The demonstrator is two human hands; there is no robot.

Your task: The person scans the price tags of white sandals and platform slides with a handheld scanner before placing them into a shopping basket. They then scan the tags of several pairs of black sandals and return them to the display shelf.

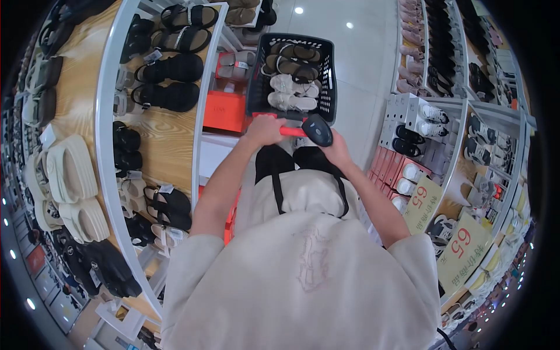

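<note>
My left hand (263,130) is closed around a red handlebar (291,132) just behind a black plastic basket (253,87). On the right, my right hand (337,149) is closed at a black handheld device (318,129) with a rounded head, which looks like a scanner. It covers the right end of the bar, and my right fingers are partly hidden behind it. Inside the basket lie dark-strapped sandals with brown soles (296,57) at the far end. White slide sandals (291,102) lie nearer to my hands.
Shelves with black sandals (175,96) and cream slides (73,169) line the left side. A red shoebox (224,112) stands close to the basket. Right-hand racks hold sneakers (433,114) and yellow price signs (464,248). Pale tiled floor (361,64) runs ahead between them.
</note>
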